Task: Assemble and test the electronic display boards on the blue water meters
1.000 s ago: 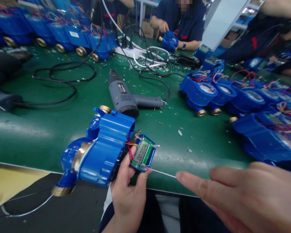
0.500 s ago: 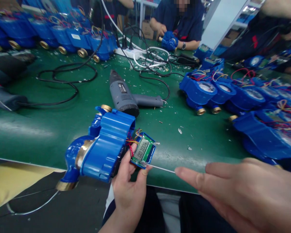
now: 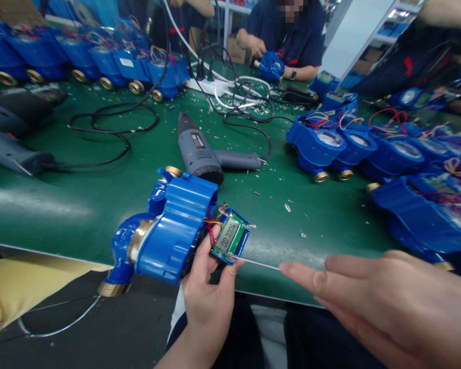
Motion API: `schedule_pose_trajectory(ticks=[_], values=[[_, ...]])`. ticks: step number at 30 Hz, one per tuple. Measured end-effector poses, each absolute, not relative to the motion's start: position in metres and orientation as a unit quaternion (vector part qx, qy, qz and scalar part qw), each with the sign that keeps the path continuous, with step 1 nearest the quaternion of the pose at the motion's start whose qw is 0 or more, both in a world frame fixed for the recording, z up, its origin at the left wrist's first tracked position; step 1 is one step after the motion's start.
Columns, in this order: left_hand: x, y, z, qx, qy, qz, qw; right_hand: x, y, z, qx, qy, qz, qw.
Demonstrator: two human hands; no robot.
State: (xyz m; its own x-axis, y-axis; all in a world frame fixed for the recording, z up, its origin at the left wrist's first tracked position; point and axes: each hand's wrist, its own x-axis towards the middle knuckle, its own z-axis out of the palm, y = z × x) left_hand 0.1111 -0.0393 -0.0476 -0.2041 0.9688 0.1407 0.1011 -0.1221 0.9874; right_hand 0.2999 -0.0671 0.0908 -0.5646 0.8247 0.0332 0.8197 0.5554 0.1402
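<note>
My left hand (image 3: 209,297) is closed on a small display circuit board (image 3: 230,236) in a blue frame, its thumb at the lower edge. Red and yellow wires (image 3: 214,222) join the board to a blue water meter (image 3: 172,230) with brass threaded ends, which lies on its side at the table's front edge. From the right, my right hand (image 3: 372,302) grips a screwdriver; its handle is hidden in the fingers. The thin metal shaft (image 3: 261,264) runs left, with its tip at the board's lower corner.
A grey heat gun (image 3: 202,154) lies beyond the meter, another heat gun (image 3: 15,133) at the left. Blue meters (image 3: 107,61) line the back left, and more meters (image 3: 399,148) fill the right. Cables run from a white power strip (image 3: 205,84). A co-worker (image 3: 284,36) handles a meter opposite.
The whole view has shifted slightly, so the table's contents appear a little further right. Both hands keep their grip, and the screwdriver tip stays at the same corner of the board.
</note>
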Motion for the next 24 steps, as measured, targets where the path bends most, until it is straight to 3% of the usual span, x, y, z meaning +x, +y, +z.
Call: schedule_pose_trajectory(ticks=[6,10,13,18,20,22,24], values=[[0.112,-0.040,-0.049,0.499,0.538,0.561,0.383,0.305,-0.068,0.097,0.379,0.913,0.139,0.064],[0.112,-0.039,-0.048,0.498,0.534,0.564,0.386,0.299,-0.068,0.088,0.493,0.869,-0.028,-0.019],[0.111,-0.039,-0.048,0.500,0.534,0.565,0.382,0.298,-0.067,0.088,0.523,0.848,-0.080,-0.015],[0.111,-0.039,-0.049,0.502,0.541,0.559,0.377,0.308,-0.069,0.094,0.382,0.911,0.142,0.065],[0.111,-0.038,-0.050,0.504,0.540,0.557,0.379,0.310,-0.069,0.092,0.360,0.914,0.176,0.069],[0.111,-0.037,-0.050,0.502,0.533,0.561,0.387,0.308,-0.069,0.088,0.392,0.912,0.116,0.029],[0.111,-0.037,-0.051,0.501,0.527,0.562,0.395,0.304,-0.067,0.085,0.448,0.893,-0.025,-0.031]])
